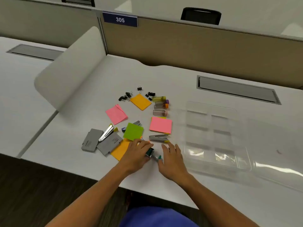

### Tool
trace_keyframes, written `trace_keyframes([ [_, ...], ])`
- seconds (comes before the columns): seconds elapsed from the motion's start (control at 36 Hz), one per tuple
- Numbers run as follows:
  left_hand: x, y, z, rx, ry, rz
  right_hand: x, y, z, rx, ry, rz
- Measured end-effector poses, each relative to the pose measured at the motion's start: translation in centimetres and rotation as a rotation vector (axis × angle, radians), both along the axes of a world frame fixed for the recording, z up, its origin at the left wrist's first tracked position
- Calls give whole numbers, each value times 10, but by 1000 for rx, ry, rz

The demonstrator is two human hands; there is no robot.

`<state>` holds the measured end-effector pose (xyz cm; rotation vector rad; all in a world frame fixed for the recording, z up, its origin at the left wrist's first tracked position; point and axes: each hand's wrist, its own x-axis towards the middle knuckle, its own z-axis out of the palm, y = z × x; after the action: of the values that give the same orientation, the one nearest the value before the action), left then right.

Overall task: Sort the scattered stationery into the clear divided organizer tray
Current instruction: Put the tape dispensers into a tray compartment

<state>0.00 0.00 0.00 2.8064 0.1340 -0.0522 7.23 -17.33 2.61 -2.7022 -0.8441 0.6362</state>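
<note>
Stationery lies scattered on the white desk: black binder clips [129,95], orange [141,101], pink [160,125] and green [133,131] sticky note pads, small lead tubes [160,104], staplers [158,137] and two grey cases [89,142]. The clear divided organizer tray [211,136] sits to the right, with nothing in its compartments. My left hand [137,153] curls its fingers around a small green-capped item [151,153] at the near edge of the pile. My right hand [172,158] hovers beside it with fingers spread, holding nothing.
A beige partition with a "305" sign [120,19] backs the desk. A grey curved divider [70,69] stands at the left, and a cable-slot cover [236,89] is set in the desk behind the tray. The desk's front edge runs just below my wrists.
</note>
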Motion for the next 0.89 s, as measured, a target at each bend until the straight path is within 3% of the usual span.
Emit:
trace_keyframes([
  [0.14, -1, 0, -2, 56, 58, 18, -5, -3, -8, -61, -5, -5],
  [0.31, -8, -2, -1, 29, -30, 35, -11, -11, -16, -1, -33, -34],
  [0.64, -20, -14, 20, -445, -229, 302, -34, -33, -15, 62, -44, 34],
  [0.89, -14, -27, 27, -519, -244, 356, -27, -45, -9, 114, -17, 0],
])
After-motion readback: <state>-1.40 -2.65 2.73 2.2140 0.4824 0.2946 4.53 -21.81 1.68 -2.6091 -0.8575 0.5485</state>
